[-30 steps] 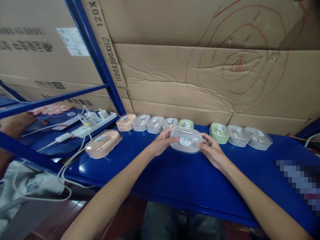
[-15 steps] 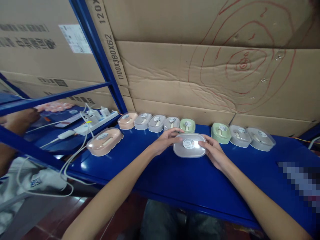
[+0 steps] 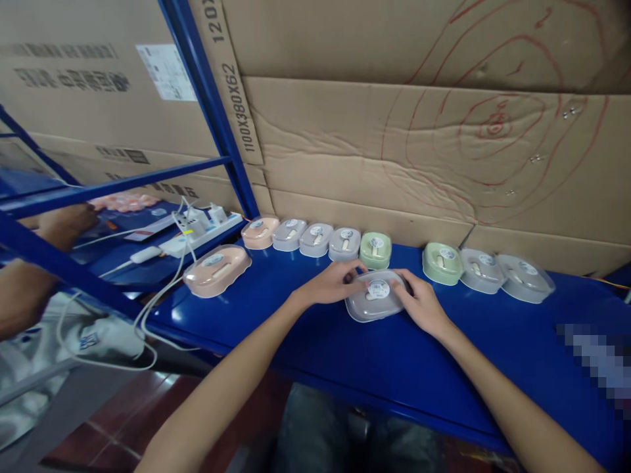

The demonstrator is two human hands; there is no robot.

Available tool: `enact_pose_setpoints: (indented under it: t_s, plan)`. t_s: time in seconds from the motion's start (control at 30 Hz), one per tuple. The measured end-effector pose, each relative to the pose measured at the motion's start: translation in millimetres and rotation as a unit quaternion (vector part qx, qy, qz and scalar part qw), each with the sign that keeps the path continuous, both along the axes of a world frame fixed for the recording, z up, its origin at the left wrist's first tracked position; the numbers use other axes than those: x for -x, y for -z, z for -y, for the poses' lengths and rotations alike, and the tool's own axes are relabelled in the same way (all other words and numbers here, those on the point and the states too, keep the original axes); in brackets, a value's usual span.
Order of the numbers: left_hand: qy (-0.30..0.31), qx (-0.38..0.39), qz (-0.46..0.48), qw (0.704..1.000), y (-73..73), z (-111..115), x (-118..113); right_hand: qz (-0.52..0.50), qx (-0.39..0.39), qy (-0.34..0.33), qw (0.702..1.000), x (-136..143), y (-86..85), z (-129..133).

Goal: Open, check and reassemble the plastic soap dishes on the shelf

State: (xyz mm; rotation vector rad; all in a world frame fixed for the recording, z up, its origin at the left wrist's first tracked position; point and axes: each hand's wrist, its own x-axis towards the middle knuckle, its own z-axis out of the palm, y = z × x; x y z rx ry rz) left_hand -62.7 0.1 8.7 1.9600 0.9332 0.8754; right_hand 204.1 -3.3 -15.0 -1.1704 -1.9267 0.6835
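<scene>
Between my two hands is a grey lidded plastic box (image 3: 367, 307) with a clear cover and a round white label on top. My left hand (image 3: 335, 282) grips its left and far side, the fingers curled behind the edge. On the opposite side my right hand (image 3: 421, 302) closes round the right edge, its thumb near the top. The box is slightly tilted over the blue table; whether its underside touches the surface I cannot tell. Just behind it stands a green box (image 3: 376, 251) of the same sort.
Similar boxes line the back: a pink box (image 3: 259, 233), several grey ones, another green box (image 3: 442, 264). A larger pink box (image 3: 217, 269) stands front left. A power strip (image 3: 202, 233) with cables lies beyond the blue frame post. Another person's hand (image 3: 69, 223) is far left.
The held box has turned a little and come slightly nearer, its cover now showing less glare. Both hands have kept their grip. The whole view has shifted slightly.
</scene>
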Motion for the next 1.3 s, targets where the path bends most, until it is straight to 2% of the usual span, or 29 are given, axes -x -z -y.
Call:
enact_pose_setpoints:
  t_s: [0.07, 0.23, 0.33, 0.43, 0.5, 0.63, 0.77, 0.93, 1.1, 1.3]
  plan:
    - [-0.004, -0.035, -0.023, 0.999, -1.8, 3.2, 0.0, 0.034, -0.018, -0.008, 0.999, 0.5, -1.4, 0.8]
    - [0.014, -0.055, -0.048, 0.997, -1.3, 4.0, -0.4, 0.075, -0.051, -0.004, 0.996, 1.2, 2.0, -0.7]
    - [-0.021, -0.103, -0.063, 0.992, -5.4, 10.4, -3.9, 0.064, -0.056, -0.007, 0.996, 0.7, 3.4, -1.2]
    - [-0.061, -0.15, -0.075, 0.984, -11.1, 28.8, -9.5, 0.031, -0.036, -0.006, 0.999, -1.2, 2.6, -1.8]
    - [-0.05, -0.169, -0.081, 0.981, -10.9, 46.0, -12.1, 0.013, -0.026, 0.004, 1.0, -2.9, 2.1, -2.6]
    - [-0.042, -0.198, -0.124, 0.971, 3.2, 80.8, -7.6, 0.0, -0.023, 0.012, 1.0, -4.7, 4.7, -5.0]
    - [-0.098, -0.208, -0.189, 0.955, 19.8, 107.9, 12.3, 0.009, -0.023, 0.017, 1.0, -4.8, 10.4, -6.9]
    - [-0.225, -0.279, -0.258, 0.897, 28.0, 128.4, 52.1, 0.033, -0.037, 0.018, 0.999, -4.6, 13.5, -7.5]
    - [-0.312, -0.316, -0.309, 0.841, 28.9, 132.3, 96.4, 0.063, -0.063, 0.01, 0.996, -3.9, 13.5, -8.2]
    - [-0.38, -0.328, -0.343, 0.794, 30.7, 127.4, 139.1, 0.081, -0.074, 0.001, 0.994, -4.2, 14.6, -9.9]
